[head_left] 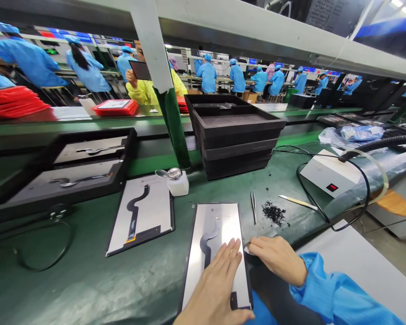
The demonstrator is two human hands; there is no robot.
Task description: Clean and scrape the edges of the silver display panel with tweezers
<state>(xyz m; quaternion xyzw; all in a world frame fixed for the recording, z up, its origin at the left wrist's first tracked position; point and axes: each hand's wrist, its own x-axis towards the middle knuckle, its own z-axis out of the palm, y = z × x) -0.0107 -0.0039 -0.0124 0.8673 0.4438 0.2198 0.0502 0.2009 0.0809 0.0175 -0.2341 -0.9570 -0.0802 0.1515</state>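
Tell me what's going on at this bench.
The person's left hand is spread on a flat panel, while the right hand pinches a small white item by its right edge. A second panel lies to the left, near a white bottle. Tweezers and black scraps lie on the right.

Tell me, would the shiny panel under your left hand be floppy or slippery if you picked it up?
The panel lies flat with straight edges, so it's probably stiff. Its sheen suggests a smooth face that may slip. The dark strip on it looks thin, so that part could flop.
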